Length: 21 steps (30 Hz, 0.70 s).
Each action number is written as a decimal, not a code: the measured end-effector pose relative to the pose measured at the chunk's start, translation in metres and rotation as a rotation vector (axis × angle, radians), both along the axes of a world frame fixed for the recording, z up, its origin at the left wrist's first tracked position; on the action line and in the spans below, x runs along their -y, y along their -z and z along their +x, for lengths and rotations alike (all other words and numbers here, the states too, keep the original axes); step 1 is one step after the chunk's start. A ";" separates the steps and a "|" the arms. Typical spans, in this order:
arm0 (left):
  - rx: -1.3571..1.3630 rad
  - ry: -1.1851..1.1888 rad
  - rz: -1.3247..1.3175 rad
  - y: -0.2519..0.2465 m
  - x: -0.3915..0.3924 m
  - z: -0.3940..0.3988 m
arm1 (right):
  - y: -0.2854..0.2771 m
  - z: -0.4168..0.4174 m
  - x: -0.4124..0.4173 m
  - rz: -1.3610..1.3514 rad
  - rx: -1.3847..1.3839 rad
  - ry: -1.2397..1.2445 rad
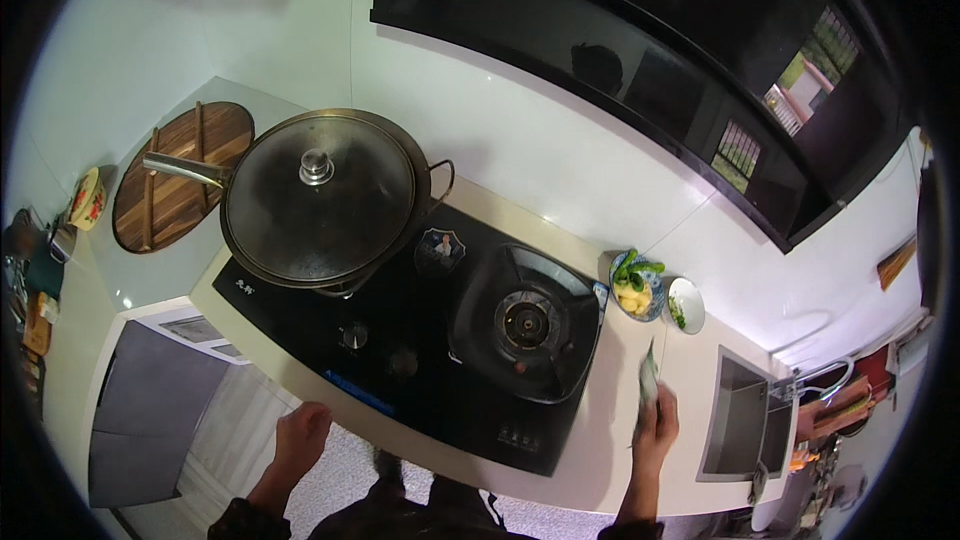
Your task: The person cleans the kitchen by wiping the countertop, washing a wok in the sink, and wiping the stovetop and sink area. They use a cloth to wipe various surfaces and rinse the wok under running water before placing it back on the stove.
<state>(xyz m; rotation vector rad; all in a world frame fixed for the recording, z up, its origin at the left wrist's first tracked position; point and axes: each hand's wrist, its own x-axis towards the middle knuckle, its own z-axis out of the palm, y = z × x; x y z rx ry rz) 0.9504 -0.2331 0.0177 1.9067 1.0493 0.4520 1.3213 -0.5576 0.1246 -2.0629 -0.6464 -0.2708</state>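
Note:
My right hand [658,420] grips a thin grey-green cloth [648,376], blurred at its edges, above the counter right of the gas hob [420,360]. My left hand [303,431] is curled closed just off the hob's front edge, and no object shows in it. On the left burner sits a wok [427,165] covered by a glass lid [322,217] with a metal knob. The right burner [527,321] is bare, with a black square surround about it. Behind the cloth, a patterned bowl [657,307] holds green peppers and pale yellow pieces.
A white bowl [694,304] with chopped greens stands beside the patterned one. Farther right is a steel sink [731,420] with a faucet [832,379]. A round wooden board [176,202] lies under the wok's handle [184,167]. The black range hood [525,37] overhangs the back.

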 end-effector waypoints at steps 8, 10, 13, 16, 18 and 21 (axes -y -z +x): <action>-0.040 -0.275 -0.143 0.059 0.044 -0.062 | 0.012 0.129 -0.350 -0.031 0.194 -0.857; -0.040 -0.261 -0.178 0.032 0.051 -0.061 | 0.038 0.160 -0.406 -0.186 0.290 -0.980; -0.069 -0.388 -0.238 0.021 0.064 -0.069 | 0.079 0.201 -0.424 -0.570 0.472 -1.079; -0.058 -0.518 -0.290 0.026 0.085 -0.086 | 0.122 0.243 -0.394 -0.685 0.427 -1.087; -0.039 -0.582 -0.331 0.029 0.088 -0.088 | 0.122 0.281 -0.344 -0.763 0.302 -1.023; -0.036 -0.607 -0.366 0.036 0.083 -0.082 | 0.099 0.297 -0.275 -0.946 0.251 -0.782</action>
